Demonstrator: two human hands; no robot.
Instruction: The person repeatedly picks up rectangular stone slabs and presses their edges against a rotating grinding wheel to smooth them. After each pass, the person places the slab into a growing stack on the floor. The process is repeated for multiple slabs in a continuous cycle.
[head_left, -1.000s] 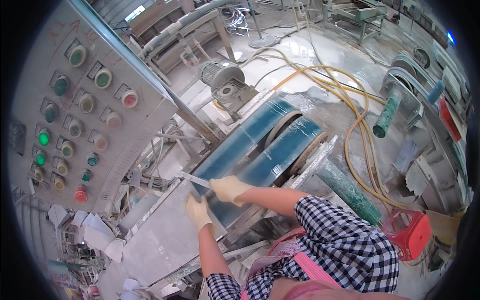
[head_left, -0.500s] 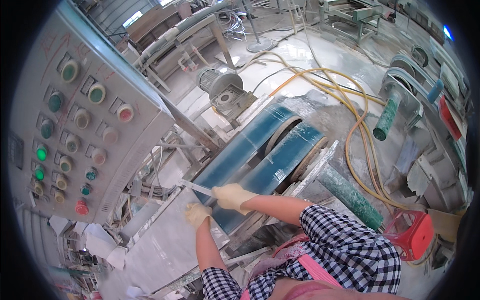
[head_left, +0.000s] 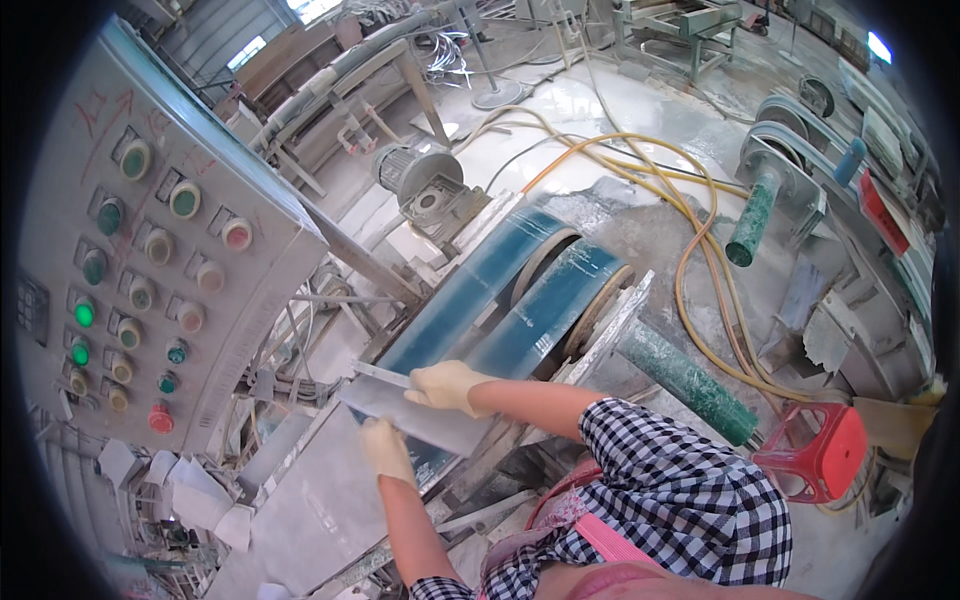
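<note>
A flat grey rectangular slab (head_left: 425,412) lies tilted across the near end of two blue belts (head_left: 545,320), its broad face showing. My right hand (head_left: 445,388), in a pale glove, grips the slab's far edge, fingers curled over it. My left hand (head_left: 387,450), also gloved, is closed at the slab's near-left edge, above a grey metal table (head_left: 310,510); its fingertips are partly hidden.
A control panel (head_left: 150,270) with several buttons stands at left, two of its lights glowing green. Beyond the belts are a grey motor (head_left: 420,170) and yellow hoses (head_left: 690,190) on the floor. A green roller (head_left: 690,385) and red stool (head_left: 820,455) are at right.
The slab has turned from showing mainly its thin edge to showing its broad face. My left hand has moved slightly down and left; the whole view has shifted a little.
</note>
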